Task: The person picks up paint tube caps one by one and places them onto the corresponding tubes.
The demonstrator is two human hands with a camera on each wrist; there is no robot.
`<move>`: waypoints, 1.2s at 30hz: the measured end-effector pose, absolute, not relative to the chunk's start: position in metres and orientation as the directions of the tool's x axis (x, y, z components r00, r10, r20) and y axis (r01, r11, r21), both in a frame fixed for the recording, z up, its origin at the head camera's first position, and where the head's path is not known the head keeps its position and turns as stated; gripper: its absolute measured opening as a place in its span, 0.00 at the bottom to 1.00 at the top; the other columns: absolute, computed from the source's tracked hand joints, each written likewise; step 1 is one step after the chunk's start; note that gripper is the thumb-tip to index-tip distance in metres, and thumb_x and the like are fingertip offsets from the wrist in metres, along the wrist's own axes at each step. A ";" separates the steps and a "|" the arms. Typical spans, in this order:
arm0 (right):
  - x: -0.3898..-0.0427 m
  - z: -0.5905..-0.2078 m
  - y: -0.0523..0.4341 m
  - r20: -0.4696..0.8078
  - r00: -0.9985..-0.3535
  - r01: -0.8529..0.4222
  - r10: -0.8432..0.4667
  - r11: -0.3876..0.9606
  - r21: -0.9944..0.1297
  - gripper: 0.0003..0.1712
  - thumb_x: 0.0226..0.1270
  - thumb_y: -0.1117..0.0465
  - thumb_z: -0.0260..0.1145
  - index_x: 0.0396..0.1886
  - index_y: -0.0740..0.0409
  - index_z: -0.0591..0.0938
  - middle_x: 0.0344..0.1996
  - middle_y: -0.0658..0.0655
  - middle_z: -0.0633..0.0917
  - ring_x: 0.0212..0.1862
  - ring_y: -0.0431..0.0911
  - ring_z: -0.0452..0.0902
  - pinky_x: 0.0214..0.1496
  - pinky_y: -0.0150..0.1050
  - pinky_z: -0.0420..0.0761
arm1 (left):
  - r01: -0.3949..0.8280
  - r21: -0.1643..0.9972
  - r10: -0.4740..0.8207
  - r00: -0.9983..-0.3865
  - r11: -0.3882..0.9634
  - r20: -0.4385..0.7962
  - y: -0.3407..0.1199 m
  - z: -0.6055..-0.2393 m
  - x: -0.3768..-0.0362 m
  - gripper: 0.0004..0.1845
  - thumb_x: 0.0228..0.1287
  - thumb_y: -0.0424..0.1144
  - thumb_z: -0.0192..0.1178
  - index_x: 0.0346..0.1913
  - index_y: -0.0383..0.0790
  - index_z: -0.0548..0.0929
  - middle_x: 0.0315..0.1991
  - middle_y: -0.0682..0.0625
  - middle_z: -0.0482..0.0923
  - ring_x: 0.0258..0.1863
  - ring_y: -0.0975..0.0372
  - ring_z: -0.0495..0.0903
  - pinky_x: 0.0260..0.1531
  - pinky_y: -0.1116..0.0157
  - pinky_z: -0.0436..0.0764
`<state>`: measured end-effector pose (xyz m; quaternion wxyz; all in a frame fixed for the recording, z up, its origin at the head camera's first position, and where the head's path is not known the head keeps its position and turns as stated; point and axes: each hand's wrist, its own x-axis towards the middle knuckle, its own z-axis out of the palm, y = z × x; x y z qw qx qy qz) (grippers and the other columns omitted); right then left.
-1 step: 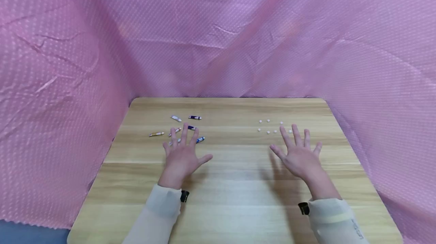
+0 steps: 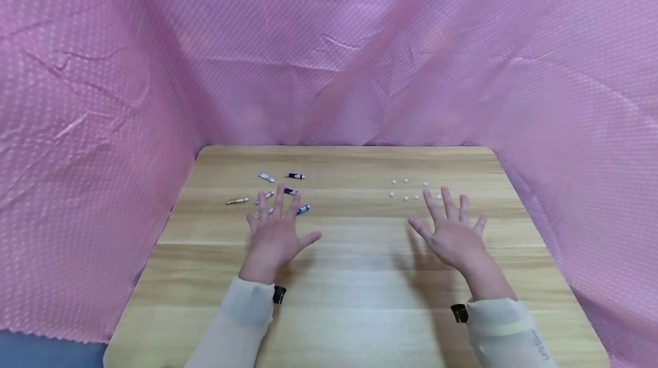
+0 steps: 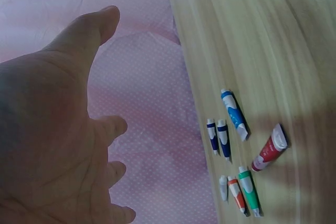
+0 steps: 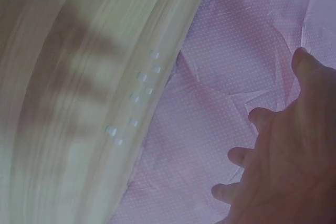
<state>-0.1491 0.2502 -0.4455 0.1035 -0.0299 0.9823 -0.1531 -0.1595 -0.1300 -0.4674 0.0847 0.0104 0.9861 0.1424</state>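
My left hand hovers over the left half of the table, fingers spread and holding nothing. Its fingertips overlap a group of small paint tubes in the head view. Among them are a dark blue tube, a gold one and a pale one. The left wrist view shows a red tube, a green tube, an orange tube and a bright blue tube lying flat. Likewise spread and holding nothing, my right hand is just nearer than several small white cap-like pieces.
The light wood-grain table has rounded corners. Pink dotted sheeting rises behind it and along both sides. Black wrist straps show at the cuffs of the pale sleeves.
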 end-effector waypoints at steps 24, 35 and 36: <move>-0.156 -0.469 0.273 -0.105 -0.976 -0.135 -0.190 0.909 -0.394 0.72 0.63 0.23 0.72 0.91 0.39 0.38 0.90 0.64 0.38 0.85 0.81 0.38 0.76 0.87 0.44 | -0.142 0.339 -0.108 -0.987 0.930 -0.118 -0.198 -0.490 -0.153 0.64 0.53 0.65 0.82 0.87 0.50 0.58 0.88 0.35 0.50 0.81 0.28 0.58 0.66 0.21 0.67; -0.172 -0.500 0.312 -0.037 -0.989 -0.108 -0.146 0.858 -0.502 0.74 0.63 0.38 0.82 0.91 0.45 0.41 0.89 0.70 0.41 0.81 0.83 0.52 0.73 0.84 0.61 | -0.222 0.385 -0.135 -0.961 0.896 -0.240 -0.207 -0.517 -0.149 0.58 0.59 0.66 0.77 0.76 0.26 0.65 0.68 0.24 0.70 0.61 0.34 0.76 0.59 0.37 0.80; -0.173 -0.503 0.317 -0.039 -0.990 -0.099 -0.139 0.852 -0.514 0.74 0.63 0.39 0.82 0.91 0.46 0.41 0.88 0.71 0.41 0.81 0.82 0.52 0.74 0.83 0.62 | -0.224 0.399 -0.131 -0.960 0.889 -0.247 -0.206 -0.519 -0.149 0.56 0.61 0.66 0.77 0.74 0.25 0.66 0.66 0.24 0.71 0.59 0.35 0.77 0.59 0.39 0.81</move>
